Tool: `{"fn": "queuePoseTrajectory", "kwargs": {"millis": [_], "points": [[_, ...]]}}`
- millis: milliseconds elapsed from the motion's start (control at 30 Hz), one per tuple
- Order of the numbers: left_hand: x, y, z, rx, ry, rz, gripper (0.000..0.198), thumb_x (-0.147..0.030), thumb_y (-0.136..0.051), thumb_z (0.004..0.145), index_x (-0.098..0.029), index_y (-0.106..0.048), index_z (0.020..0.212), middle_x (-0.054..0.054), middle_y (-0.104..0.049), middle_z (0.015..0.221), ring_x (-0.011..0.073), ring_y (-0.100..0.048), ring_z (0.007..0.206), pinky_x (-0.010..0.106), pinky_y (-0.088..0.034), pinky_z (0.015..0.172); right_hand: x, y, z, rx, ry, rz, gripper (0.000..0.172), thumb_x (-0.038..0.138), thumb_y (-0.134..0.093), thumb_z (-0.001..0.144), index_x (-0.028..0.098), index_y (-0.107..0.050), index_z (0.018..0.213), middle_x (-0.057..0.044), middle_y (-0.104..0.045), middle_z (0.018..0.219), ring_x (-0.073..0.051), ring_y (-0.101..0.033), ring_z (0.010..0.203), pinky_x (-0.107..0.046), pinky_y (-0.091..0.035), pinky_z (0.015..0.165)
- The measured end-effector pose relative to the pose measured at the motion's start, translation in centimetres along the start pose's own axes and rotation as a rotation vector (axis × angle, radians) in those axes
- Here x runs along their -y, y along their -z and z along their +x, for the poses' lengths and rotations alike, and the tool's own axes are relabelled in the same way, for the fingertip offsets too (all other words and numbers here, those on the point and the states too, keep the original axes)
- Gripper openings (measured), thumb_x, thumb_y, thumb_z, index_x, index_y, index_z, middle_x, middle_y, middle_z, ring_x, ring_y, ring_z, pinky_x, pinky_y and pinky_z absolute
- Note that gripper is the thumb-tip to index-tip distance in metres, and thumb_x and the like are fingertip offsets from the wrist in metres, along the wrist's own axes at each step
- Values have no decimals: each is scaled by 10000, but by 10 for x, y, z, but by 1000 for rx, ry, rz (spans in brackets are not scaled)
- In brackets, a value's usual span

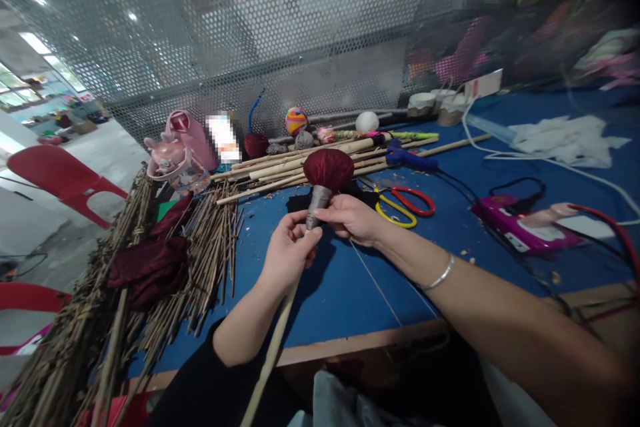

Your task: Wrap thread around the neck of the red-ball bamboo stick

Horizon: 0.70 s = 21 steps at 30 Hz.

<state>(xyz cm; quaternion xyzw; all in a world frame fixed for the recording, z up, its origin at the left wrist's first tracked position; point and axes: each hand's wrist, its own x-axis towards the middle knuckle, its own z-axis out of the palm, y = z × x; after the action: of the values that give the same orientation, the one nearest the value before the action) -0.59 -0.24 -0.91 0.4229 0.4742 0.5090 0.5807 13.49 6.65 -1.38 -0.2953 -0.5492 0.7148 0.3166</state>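
Note:
My left hand (289, 250) is closed around a long pale stick (273, 353), just below a neck wound with grey thread (317, 203). A round dark red fabric head (329, 169) tops the stick. My right hand (353, 218) pinches the wound neck from the right, and a thin thread (375, 283) runs from it down toward me. A silver bangle (440, 275) sits on my right wrist.
Blue table (345, 293) with a wooden front edge. A pile of thin twigs (200, 247) and dark red cloth (150, 267) lie left. Scissors (403, 203), long sticks (310, 160), a blue glue gun (410, 159), a pink device (515, 227), yarn balls and a mesh wall are behind.

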Motion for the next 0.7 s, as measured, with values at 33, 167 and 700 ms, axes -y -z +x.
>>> {"fn": "queuePoseTrajectory", "kwargs": {"millis": [33,167,700], "points": [[0,0,0,-27,-20,17,441,-354,-685,656,-176,-481,1004,-79,-489,565,37,-410,380,140,-273,328,0,-1,0,-16,16,-14,285,378,-638,707,130,-519,782,117,-291,401,-16,-155,304,-169,-102,292],[-2,5,4,-150,-63,8,426,-364,-665,675,-173,-450,990,-44,-563,631,34,-406,376,137,-264,319,4,-5,-2,-135,60,-74,290,400,-634,700,133,-540,767,104,-338,419,-20,-211,319,-175,-125,310],[-23,13,-4,295,234,-515,188,-274,-598,757,-122,-521,837,-5,-583,687,-31,-285,323,74,-156,273,9,-5,-5,-17,133,48,333,342,-681,675,147,-536,902,66,-516,542,3,-214,300,-157,-148,286]]}}
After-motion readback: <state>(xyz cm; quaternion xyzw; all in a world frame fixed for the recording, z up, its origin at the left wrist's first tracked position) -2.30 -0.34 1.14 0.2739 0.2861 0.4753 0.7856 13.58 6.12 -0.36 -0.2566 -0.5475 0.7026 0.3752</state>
